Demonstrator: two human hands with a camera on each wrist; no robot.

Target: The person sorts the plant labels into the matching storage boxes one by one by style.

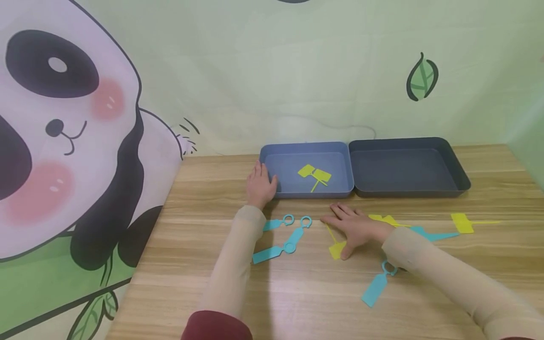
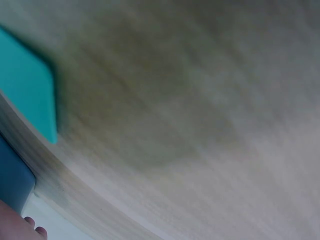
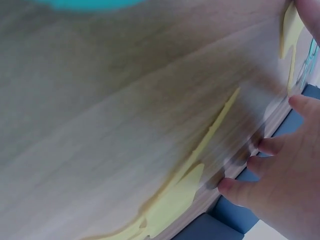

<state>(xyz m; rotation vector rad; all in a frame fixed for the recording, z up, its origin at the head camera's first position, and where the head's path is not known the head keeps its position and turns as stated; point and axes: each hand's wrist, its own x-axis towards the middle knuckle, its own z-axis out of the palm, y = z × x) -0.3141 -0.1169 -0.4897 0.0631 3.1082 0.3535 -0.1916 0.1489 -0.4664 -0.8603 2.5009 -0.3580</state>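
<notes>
While 2 sleeved arms [image 1: 229, 269] are spanning the bench [image 1: 306, 293], left hand [image 1: 260, 186]: its relaxed, nearly straight fingers are resting at the near left corner of the blue tray [image 1: 314, 194], perhaps bracing it.
Right hand [image 1: 354, 227]: its fingers are lying spread, grasping nothing, with the thumb resting by the flag of a yellow tag [image 1: 337, 250] on the bench; that spread is probably letting the hand span flag and stem.
Yellow pair [image 1: 322, 175]: these are lying inside the blue tray, overlapping, since thin shapes are stacking easily.
Dark tray [image 1: 410, 194]: it is standing against the blue tray, seemingly keeping both within reach.
Teal tags [image 1: 267, 255]: 3 are lying near the left forearm.
</notes>
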